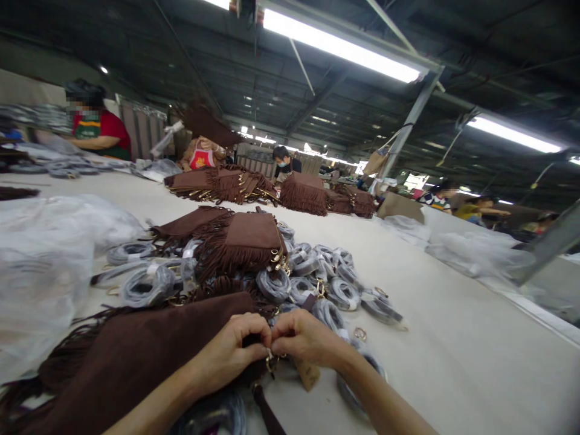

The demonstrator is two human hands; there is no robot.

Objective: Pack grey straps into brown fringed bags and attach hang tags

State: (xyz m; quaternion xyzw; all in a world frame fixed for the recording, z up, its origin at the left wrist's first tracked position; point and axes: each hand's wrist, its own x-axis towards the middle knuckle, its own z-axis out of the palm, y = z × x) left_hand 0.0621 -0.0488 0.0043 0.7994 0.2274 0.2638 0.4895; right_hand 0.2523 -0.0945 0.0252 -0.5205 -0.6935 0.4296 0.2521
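A brown suede bag with long fringe [154, 338] lies in front of me. At its right end, my left hand [240, 341] and my right hand [306, 338] meet with pinched fingertips. Both are closed on a small gold metal clasp [270, 362], mostly hidden between the fingers. Just under my right hand hangs a tan paper tag [308, 373]. A dark strap end [265, 408] dangles below. Beyond my hands, more fringed brown bags [251, 232] are piled among coiled straps wrapped in grey plastic [344, 293].
Clear plastic bags [40, 260] are heaped at the left on the pale table [453, 338]. A loose gold ring [360, 333] lies right of my hands. Further brown bags [303, 192] form a row across the table. Co-workers [102, 130] sit beyond.
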